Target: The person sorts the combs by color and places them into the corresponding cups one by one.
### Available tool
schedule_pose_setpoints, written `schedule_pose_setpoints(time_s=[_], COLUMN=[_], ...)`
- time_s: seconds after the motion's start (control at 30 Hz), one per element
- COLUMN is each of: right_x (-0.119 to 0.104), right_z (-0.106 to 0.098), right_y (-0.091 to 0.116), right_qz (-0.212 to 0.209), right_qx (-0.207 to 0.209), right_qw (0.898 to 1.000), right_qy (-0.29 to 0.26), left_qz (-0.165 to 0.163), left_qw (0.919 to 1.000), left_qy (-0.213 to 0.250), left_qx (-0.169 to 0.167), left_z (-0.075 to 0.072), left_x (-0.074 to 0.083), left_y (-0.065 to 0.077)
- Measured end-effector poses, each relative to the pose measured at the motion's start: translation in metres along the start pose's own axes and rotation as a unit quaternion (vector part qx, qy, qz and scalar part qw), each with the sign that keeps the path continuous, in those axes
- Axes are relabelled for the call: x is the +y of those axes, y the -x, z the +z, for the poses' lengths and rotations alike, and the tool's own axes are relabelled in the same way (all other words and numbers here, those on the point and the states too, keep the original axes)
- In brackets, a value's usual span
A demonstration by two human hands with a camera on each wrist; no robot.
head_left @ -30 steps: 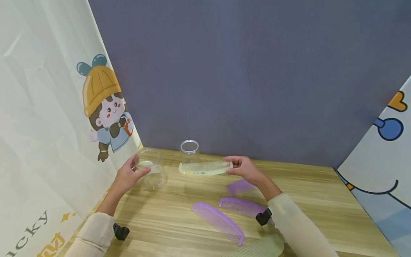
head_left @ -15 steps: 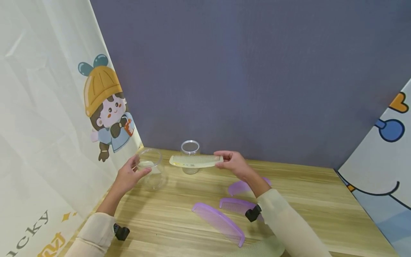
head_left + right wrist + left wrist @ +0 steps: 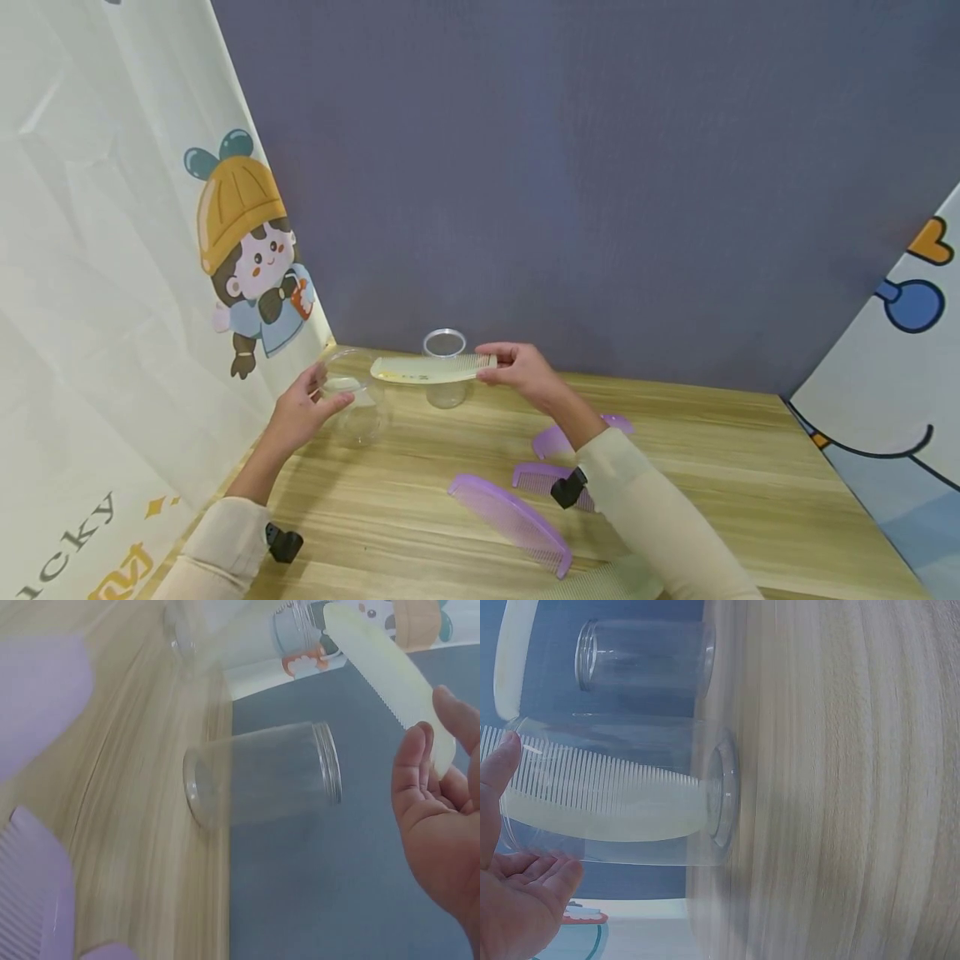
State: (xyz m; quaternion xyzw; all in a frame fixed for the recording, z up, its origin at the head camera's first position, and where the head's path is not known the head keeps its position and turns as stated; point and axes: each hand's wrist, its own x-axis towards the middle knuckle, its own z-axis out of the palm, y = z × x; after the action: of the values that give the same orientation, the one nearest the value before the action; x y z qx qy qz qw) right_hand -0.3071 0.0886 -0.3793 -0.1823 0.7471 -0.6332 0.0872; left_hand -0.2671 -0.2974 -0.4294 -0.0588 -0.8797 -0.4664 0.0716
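Note:
By its rim, my left hand point(image 3: 300, 414) grips a clear plastic jar point(image 3: 367, 425) that stands on the table. Inside that jar is a pale cream comb point(image 3: 622, 821), teeth and spine visible through the wall in the left wrist view. My right hand point(image 3: 525, 375) pinches one end of another cream comb point(image 3: 408, 370), held level in the air. This comb's free end is beside the mouth of the gripped jar; whether they touch I cannot tell. Behind the held comb stands a second clear jar point(image 3: 446, 396), with nothing visible inside it.
Purple combs lie on the wooden table point(image 3: 405, 517): one in front point(image 3: 513, 521), another purple comb point(image 3: 540, 477) partly under the right forearm, and a third purple comb point(image 3: 551, 442) farther back. A pale green comb point(image 3: 600, 583) is at the near edge. A grey-blue wall point(image 3: 562, 208) closes the back.
My right hand has moved left with the cream comb and raised it slightly, bringing its free end from in front of the second jar to the gripped jar's mouth. My left hand stays put.

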Motion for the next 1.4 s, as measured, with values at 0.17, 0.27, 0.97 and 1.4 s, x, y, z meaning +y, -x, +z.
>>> schedule_pose_setpoints(time_s=[0.17,0.27,0.97,1.4], right_x=[-0.005,-0.006,-0.044,-0.056], right_z=[0.014,0.021,0.065,0.091], right_y=[-0.006,-0.009,-0.018,-0.022], right_qz=[-0.005,-0.002,-0.035,-0.064], right_qx=[-0.012,-0.012,0.026,-0.027], right_qw=[1.000,1.000,0.990,0.990], right_qy=[-0.005,-0.002,0.135,0.122], left_qz=[0.000,-0.001,-0.002,-0.005], left_qw=[1.0000,1.0000,1.0000,1.0000], left_qy=[0.000,0.000,-0.002,-0.003], left_qx=[0.002,0.001,0.005,0.004], left_z=[0.000,0.000,0.001,0.000], left_x=[0.000,0.001,0.001,0.000], left_y=[0.001,0.001,0.000,0.000])
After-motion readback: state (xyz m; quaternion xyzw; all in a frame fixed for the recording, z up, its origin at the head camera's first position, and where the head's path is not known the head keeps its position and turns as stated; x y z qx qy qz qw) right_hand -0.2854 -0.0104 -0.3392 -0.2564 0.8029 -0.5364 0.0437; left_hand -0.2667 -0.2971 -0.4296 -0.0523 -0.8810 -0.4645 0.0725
